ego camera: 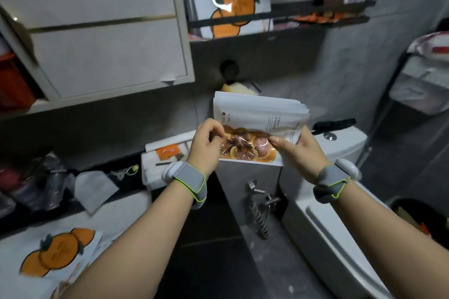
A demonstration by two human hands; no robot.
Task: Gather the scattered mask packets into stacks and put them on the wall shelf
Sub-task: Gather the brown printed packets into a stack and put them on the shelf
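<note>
Packets (257, 114) of face mask, gathered into one thick stack, are held up in front of the person, between the two hands, above the gap between the bench and the toilet. The left hand (206, 145) is curled closed on the stack's lower left edge, its fingers bent over the front packet, which shows a glossy picture of orange slices. The right hand (301, 150) grips the lower right side, thumb laid flat across the front and the other fingers behind the stack. Both wrists wear grey bands edged in bright green, each with a white pod.

Higher on the wall, the shelf (279, 17), a dark rack with rail bars, already holds upright packets (228, 0) printed with large oranges at its left end; more things stand at its right end, too blurred to name. To the left of the shelf hangs a pale cabinet (107, 31).

On the bench (126, 204) at lower left lies another packet (58, 252) with the orange print, near the left forearm. Further back lie a white packet (94, 189) face down and a pile (165, 160) with an orange label. The white toilet (335, 201) stands at right, lid shut.
</note>
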